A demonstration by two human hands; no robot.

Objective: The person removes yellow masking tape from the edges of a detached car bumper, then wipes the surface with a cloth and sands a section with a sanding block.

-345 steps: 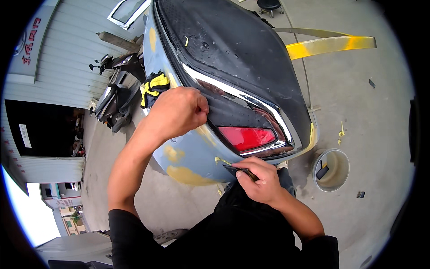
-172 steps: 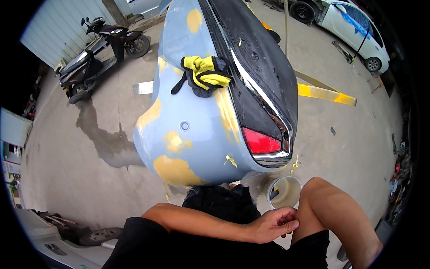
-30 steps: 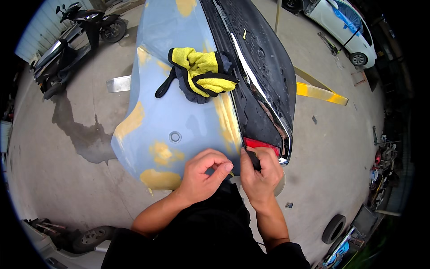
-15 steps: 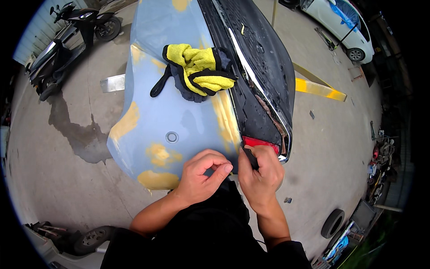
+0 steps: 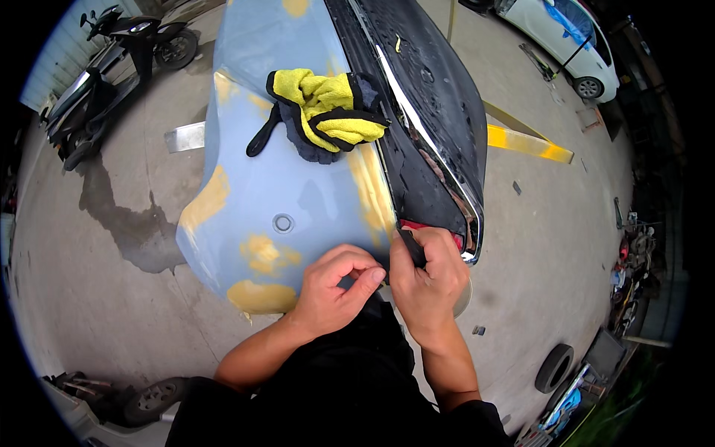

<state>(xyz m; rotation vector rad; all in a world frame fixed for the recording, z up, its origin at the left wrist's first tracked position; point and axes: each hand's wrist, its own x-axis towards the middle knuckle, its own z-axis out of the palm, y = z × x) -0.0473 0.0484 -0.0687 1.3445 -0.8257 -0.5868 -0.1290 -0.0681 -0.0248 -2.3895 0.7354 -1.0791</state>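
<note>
In front of me is a grey-blue car bumper (image 5: 320,212) with several patches of yellow filler. My right hand (image 5: 430,287) is closed around a small flat black piece (image 5: 412,248), at the seam beside a red tail light (image 5: 450,235) that the hand partly covers. Against the bumper's near edge, my left hand (image 5: 335,289) has its fingers curled and its thumb pointing to the right hand; anything inside it is hidden. Farther off, a crumpled yellow and dark grey cloth (image 5: 328,112) lies on the bumper, its black loop hanging left.
Right of the seam runs a wet black body panel (image 5: 439,82) with chrome trim. A yellow metal bar (image 5: 529,143) juts out beyond it. A scooter (image 5: 112,82) stands far left, a white car (image 5: 566,45) far right, and a loose tyre (image 5: 553,368) lies near right.
My right hand has shifted slightly away from me along the seam with the black piece, covering more of the red light. The left hand keeps its place; the whole view has shifted slightly.
</note>
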